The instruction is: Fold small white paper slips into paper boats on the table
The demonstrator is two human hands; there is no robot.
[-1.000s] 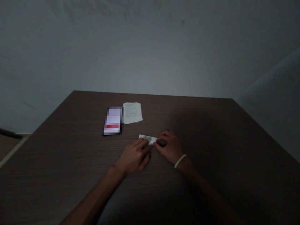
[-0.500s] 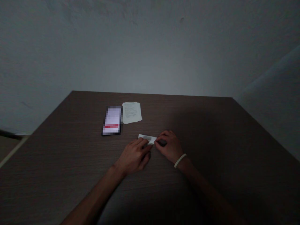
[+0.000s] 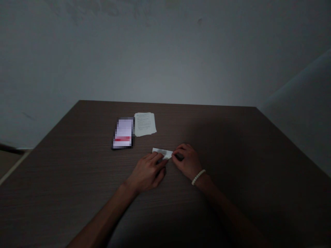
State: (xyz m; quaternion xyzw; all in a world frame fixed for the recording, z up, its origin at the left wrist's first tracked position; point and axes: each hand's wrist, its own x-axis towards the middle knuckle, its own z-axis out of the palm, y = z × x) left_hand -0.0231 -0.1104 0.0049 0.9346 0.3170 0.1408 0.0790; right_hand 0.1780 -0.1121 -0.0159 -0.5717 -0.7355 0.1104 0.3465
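Observation:
A small white piece of folded paper (image 3: 168, 154) lies on the table between my two hands. From the left, my left hand (image 3: 148, 172) holds it down, its fingertips resting on the paper and hiding part of it. At the paper's right end, the thumb and index finger of my right hand (image 3: 188, 160) close in a pinch on the corner. A pale beaded bracelet (image 3: 198, 177) circles my right wrist.
A phone (image 3: 123, 133) with a lit, blurred screen lies beyond my left hand on the dark wooden table (image 3: 77, 151). Beside it sits a stack of printed paper sheets (image 3: 145, 124). A grey wall (image 3: 165, 51) rises behind the table's far edge.
The thumb and index finger of my right hand have shifted very slightly at the paper's corner. My left hand stays in place.

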